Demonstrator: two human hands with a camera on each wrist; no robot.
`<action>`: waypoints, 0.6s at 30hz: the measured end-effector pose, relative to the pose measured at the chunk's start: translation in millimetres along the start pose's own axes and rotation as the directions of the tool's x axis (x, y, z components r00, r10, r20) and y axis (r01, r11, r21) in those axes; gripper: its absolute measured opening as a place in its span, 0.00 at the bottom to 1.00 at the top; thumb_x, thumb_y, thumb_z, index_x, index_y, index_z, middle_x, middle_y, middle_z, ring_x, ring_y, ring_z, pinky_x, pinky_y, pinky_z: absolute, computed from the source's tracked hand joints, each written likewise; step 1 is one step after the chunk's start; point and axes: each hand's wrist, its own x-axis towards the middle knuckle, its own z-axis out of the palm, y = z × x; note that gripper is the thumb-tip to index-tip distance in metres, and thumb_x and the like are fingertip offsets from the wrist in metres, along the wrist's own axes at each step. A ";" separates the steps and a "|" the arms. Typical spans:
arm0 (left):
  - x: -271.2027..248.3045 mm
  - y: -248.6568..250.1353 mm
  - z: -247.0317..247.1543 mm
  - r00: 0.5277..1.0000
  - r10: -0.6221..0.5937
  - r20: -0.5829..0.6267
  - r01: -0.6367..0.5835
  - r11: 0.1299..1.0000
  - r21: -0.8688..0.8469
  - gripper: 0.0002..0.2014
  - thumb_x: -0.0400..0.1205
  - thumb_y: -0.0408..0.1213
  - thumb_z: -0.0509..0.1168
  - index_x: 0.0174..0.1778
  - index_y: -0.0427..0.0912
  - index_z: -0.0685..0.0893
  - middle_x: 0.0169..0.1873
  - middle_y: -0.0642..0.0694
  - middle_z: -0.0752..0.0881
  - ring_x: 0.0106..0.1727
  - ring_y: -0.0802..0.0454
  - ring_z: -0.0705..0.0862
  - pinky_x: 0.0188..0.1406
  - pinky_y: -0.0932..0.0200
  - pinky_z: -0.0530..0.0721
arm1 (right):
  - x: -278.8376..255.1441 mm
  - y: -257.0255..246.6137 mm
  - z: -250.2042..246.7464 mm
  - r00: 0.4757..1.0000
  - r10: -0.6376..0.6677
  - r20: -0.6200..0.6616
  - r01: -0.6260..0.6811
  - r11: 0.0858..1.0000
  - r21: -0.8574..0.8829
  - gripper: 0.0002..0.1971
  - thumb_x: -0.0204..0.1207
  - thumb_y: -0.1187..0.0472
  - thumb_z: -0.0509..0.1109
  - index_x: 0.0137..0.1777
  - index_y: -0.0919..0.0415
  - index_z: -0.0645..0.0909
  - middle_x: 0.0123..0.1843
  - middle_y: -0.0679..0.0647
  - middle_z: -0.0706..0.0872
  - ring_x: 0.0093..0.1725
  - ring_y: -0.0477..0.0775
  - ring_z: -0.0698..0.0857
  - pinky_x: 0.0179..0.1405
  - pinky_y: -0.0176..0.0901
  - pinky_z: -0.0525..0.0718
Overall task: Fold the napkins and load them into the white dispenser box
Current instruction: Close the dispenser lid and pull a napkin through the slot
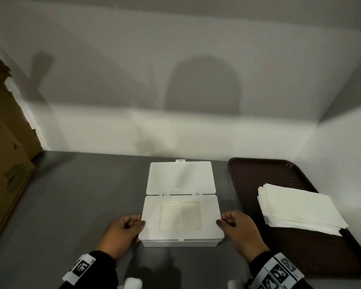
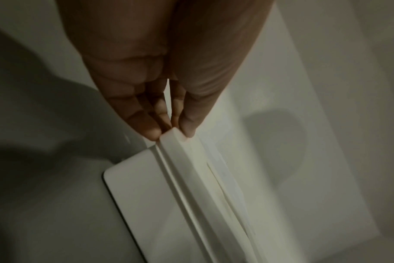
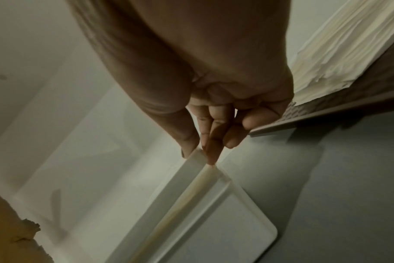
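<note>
The white dispenser box point(image 1: 152, 215) sits on the grey table in the middle of the head view. Its small flip lid point(image 1: 179, 177) lies open toward the wall. A pale cream surface shows through the rectangular opening point(image 1: 180, 215). My left hand point(image 1: 141, 223) pinches the left edge of the box's top cover between thumb and fingers, and the left wrist view shows that pinch point(image 2: 173, 133) on the cover point(image 2: 191, 160). My right hand point(image 1: 220, 222) pinches the right edge in the same way point(image 3: 198, 154). A stack of white napkins point(image 1: 298, 209) lies to the right.
The napkins rest on a dark brown tray point(image 1: 258, 174) at the table's right side, close to my right hand point(image 3: 326, 110). A brown cardboard box point(image 1: 6, 163) stands along the left edge. White walls close off the back and right.
</note>
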 end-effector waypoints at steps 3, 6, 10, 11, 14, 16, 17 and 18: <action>-2.7 1.9 2.5 0.999 0.039 -0.036 -0.036 0.997 0.065 0.05 0.78 0.25 0.69 0.41 0.38 0.88 0.31 0.42 0.89 0.27 0.55 0.84 0.28 0.66 0.82 | -4.3 -1.0 2.8 1.000 -0.007 -0.017 0.006 0.999 -0.033 0.04 0.76 0.60 0.74 0.48 0.60 0.85 0.45 0.51 0.88 0.46 0.48 0.87 0.42 0.33 0.79; -3.0 1.6 4.6 0.995 0.074 -0.061 -0.064 0.987 0.147 0.04 0.78 0.28 0.70 0.42 0.40 0.89 0.35 0.43 0.91 0.35 0.49 0.87 0.36 0.60 0.84 | -6.7 -0.5 5.0 1.000 -0.021 -0.005 0.020 0.995 -0.100 0.05 0.78 0.58 0.72 0.49 0.59 0.84 0.46 0.51 0.87 0.46 0.47 0.84 0.42 0.31 0.77; -5.3 1.5 9.1 0.992 0.079 -0.100 -0.065 0.988 0.139 0.04 0.78 0.28 0.70 0.43 0.41 0.88 0.37 0.43 0.91 0.36 0.47 0.87 0.36 0.60 0.83 | -6.2 1.7 4.9 0.998 0.029 0.050 -0.024 0.995 -0.097 0.04 0.80 0.57 0.69 0.49 0.57 0.79 0.47 0.51 0.85 0.45 0.47 0.83 0.40 0.32 0.75; -7.1 1.9 10.0 0.991 0.081 -0.106 -0.066 0.989 0.135 0.04 0.78 0.28 0.70 0.44 0.41 0.88 0.37 0.43 0.90 0.37 0.47 0.87 0.36 0.60 0.83 | -5.6 2.0 4.3 0.996 0.051 0.071 -0.046 0.996 -0.077 0.05 0.81 0.56 0.69 0.48 0.56 0.79 0.47 0.51 0.85 0.42 0.47 0.83 0.37 0.32 0.76; -7.5 0.2 10.9 0.991 0.083 -0.107 -0.066 0.986 0.153 0.04 0.78 0.28 0.69 0.45 0.39 0.88 0.37 0.42 0.90 0.36 0.49 0.87 0.34 0.63 0.83 | -6.0 -0.6 2.3 0.973 0.159 0.165 -0.171 0.984 0.057 0.07 0.82 0.57 0.68 0.48 0.60 0.78 0.40 0.58 0.86 0.29 0.51 0.85 0.26 0.37 0.79; -6.3 -0.6 10.4 0.991 0.075 -0.109 -0.056 0.984 0.170 0.04 0.79 0.29 0.70 0.45 0.40 0.87 0.37 0.43 0.90 0.36 0.48 0.87 0.32 0.65 0.82 | -8.1 -4.1 -0.2 0.947 0.213 0.240 -0.244 0.964 0.105 0.08 0.83 0.57 0.65 0.49 0.62 0.76 0.32 0.60 0.84 0.24 0.52 0.83 0.22 0.39 0.78; -5.0 -1.3 9.8 0.991 0.074 -0.109 -0.053 0.981 0.188 0.03 0.79 0.30 0.70 0.44 0.42 0.87 0.37 0.43 0.90 0.37 0.47 0.87 0.32 0.64 0.82 | -8.6 -5.7 -1.5 0.935 0.231 0.269 -0.270 0.955 0.120 0.09 0.84 0.56 0.64 0.50 0.62 0.76 0.30 0.60 0.83 0.23 0.53 0.83 0.21 0.39 0.78; -3.8 -1.9 9.2 0.991 0.074 -0.109 -0.050 0.977 0.210 0.03 0.79 0.30 0.70 0.44 0.42 0.87 0.37 0.44 0.90 0.37 0.47 0.87 0.34 0.63 0.82 | -8.8 -6.6 -2.4 0.924 0.245 0.293 -0.294 0.946 0.135 0.09 0.85 0.56 0.63 0.51 0.63 0.75 0.30 0.60 0.82 0.23 0.54 0.83 0.21 0.40 0.78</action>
